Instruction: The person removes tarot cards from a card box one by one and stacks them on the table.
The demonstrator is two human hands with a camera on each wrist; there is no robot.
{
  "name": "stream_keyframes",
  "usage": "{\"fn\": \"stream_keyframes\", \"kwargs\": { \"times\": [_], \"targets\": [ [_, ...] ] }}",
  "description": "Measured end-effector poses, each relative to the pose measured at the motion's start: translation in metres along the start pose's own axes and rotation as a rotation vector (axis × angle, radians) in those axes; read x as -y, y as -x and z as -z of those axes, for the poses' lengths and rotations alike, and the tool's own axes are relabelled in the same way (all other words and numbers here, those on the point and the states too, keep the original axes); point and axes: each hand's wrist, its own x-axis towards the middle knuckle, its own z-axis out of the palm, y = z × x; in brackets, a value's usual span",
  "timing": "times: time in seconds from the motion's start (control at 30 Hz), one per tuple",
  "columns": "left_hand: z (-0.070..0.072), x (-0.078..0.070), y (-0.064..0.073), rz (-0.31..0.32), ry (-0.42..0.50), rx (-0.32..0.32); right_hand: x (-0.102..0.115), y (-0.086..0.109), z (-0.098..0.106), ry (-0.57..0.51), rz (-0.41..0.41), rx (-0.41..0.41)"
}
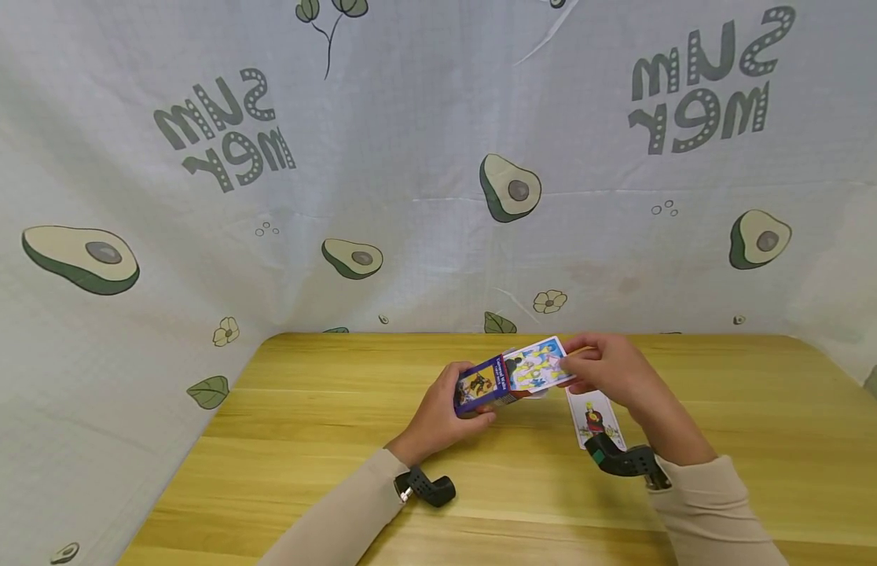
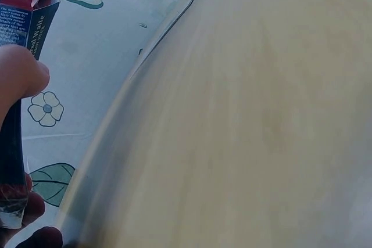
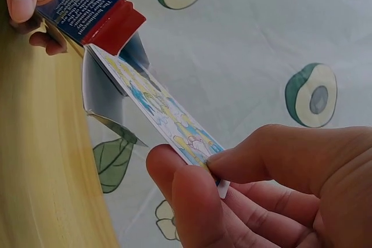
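My left hand [image 1: 442,413] grips a dark blue tarot card box [image 1: 478,386], its opened end tilted toward the right. A red side flap [image 3: 118,27] and a pale lid flap [image 3: 103,85] stand out from that end. Between thumb and fingers, my right hand [image 1: 611,369] pinches the outer end of a colourful tarot card [image 1: 536,365], whose other end is at the box's mouth. Below the right hand, a second tarot card [image 1: 592,417] lies face up on the wooden table, partly covered by the wrist camera.
The wooden table [image 1: 325,440] reaches back to a pale cloth [image 1: 424,196] printed with avocados, leaves and flowers. Black wrist cameras [image 1: 433,489] are strapped to both wrists over beige sleeves.
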Motion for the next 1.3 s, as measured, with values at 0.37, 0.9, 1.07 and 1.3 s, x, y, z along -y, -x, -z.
{"fn": "stream_keyframes", "kwargs": {
  "times": [0.37,0.9,1.07,1.3],
  "targets": [
    [0.000,0.001,0.000,-0.015,-0.007,-0.009,-0.001,0.001,0.009,0.024,0.025,-0.014],
    [0.000,0.001,0.000,0.002,-0.009,-0.003,-0.005,0.003,0.021,0.084,0.034,-0.066],
    [0.000,0.000,0.000,0.000,-0.005,-0.006,-0.005,0.004,0.025,0.107,0.033,-0.085],
    [0.000,0.000,-0.001,0.006,0.000,-0.008,-0.006,0.005,0.030,0.123,0.029,-0.115]
  ]
}}
